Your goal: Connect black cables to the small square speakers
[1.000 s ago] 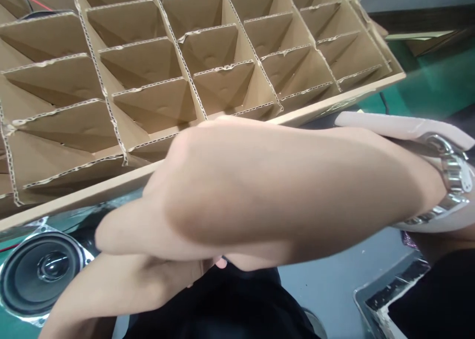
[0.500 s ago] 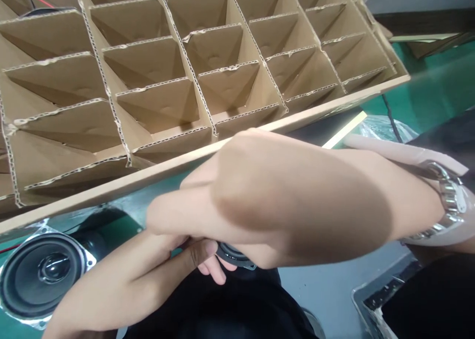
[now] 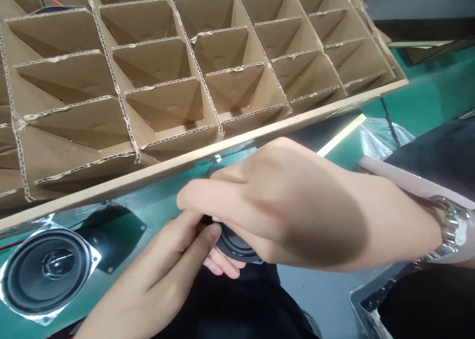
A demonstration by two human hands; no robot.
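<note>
A black round speaker (image 3: 237,244) is held low in front of my body, mostly covered by my hands. My left hand (image 3: 198,242) grips its left edge, thumb on top and fingertips showing underneath. Over the speaker's upper side lies my right hand (image 3: 256,195), fingers curled and pointing left; its fingertips are hidden. A thin dark wire with a small white connector (image 3: 218,158) sticks out just beyond the right hand. Another, larger-looking speaker (image 3: 48,272) with a metal frame lies face up on the green surface at the left.
A large cardboard box with dividers (image 3: 163,153) spans the far side, its near edge just beyond my hands. Red and black wires show in its upper left cell. Clear plastic wrap (image 3: 384,136) and a pale yellow strip (image 3: 343,135) lie at the right. Below right is a dark-rimmed bin (image 3: 365,292).
Both hands have shifted slightly right in the view, and more of the held speaker shows. The wire with the white connector has come into sight. The camera view has moved a little.
</note>
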